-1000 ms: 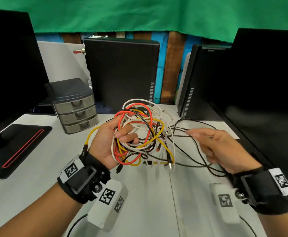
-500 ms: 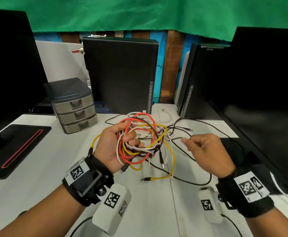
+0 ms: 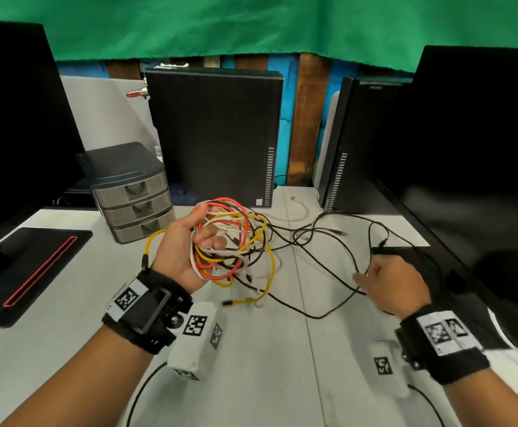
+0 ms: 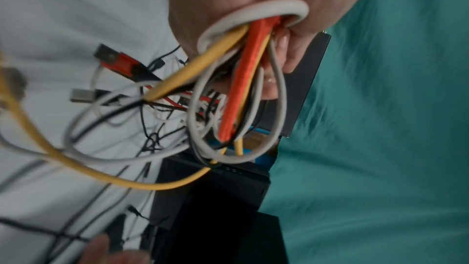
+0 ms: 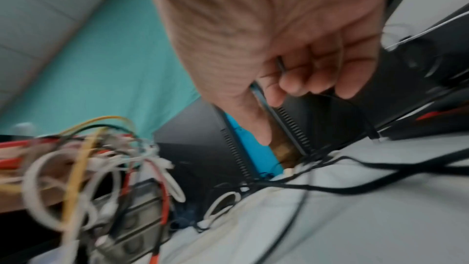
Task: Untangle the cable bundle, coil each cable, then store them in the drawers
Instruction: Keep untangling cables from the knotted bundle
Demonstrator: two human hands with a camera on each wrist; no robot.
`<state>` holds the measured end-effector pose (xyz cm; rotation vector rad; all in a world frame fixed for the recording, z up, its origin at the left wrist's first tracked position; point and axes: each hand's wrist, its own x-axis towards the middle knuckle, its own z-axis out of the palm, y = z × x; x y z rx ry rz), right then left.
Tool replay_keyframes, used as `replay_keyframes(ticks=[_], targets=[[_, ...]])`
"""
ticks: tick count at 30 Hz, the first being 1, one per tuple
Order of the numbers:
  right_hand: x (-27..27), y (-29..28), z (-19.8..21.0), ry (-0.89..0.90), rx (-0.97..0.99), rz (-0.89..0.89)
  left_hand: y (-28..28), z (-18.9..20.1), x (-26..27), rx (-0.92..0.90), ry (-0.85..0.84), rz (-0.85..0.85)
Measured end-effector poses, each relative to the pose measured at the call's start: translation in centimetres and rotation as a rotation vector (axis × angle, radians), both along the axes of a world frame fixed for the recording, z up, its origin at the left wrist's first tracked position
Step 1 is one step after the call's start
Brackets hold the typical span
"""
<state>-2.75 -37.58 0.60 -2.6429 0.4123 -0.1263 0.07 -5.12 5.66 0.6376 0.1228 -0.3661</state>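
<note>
A tangled cable bundle (image 3: pixel 230 245) of orange, yellow, white and black cables is held above the white table (image 3: pixel 267 349). My left hand (image 3: pixel 186 251) grips it with fingers curled through the loops; the left wrist view shows the white, orange and yellow strands (image 4: pixel 243 63) passing under the fingers. My right hand (image 3: pixel 390 282) is to the right, fingers curled round a thin black cable (image 3: pixel 322 266) that runs back into the bundle; the right wrist view shows that cable (image 5: pixel 259 91) between thumb and fingers. The grey three-drawer unit (image 3: pixel 131 192) stands at the back left, its drawers closed.
Two black computer towers (image 3: pixel 214 134) (image 3: pixel 362 143) stand at the back, and monitors flank both sides. A black monitor base with a red stripe (image 3: pixel 29 266) lies at the left. A loose white cable (image 3: pixel 297 208) lies near the right tower.
My right hand has moved right and toward me, drawing the thin black cable out of the bundle. My left hand has kept its grip and lowered slightly.
</note>
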Motion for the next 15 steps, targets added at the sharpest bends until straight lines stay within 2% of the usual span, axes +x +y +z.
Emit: replay_keyframes(ticks=[2, 4, 7, 9, 15], targets=[[-0.6, 2.0, 0.1, -0.134, -0.121, 0.142, -0.7, 0.7, -0.4, -0.064, 0.041, -0.027], [-0.8, 3.6, -0.1, -0.251, 0.038, 0.357, -1.6, 1.8, -0.8, -0.121, 0.047, -0.048], [-1.2, 5.6, 0.2, -0.084, 0.505, 0.603, -3.0, 2.6, -1.6, -0.105, -0.003, -0.060], [-1.9, 6.7, 0.2, 0.047, 0.691, 0.714, -3.8, 2.7, -2.1, -0.172, -0.047, -0.081], [-2.5, 7.0, -2.0, 0.177, 0.776, 0.781, -4.8, 1.8, -3.6, -0.250, -0.171, 0.007]])
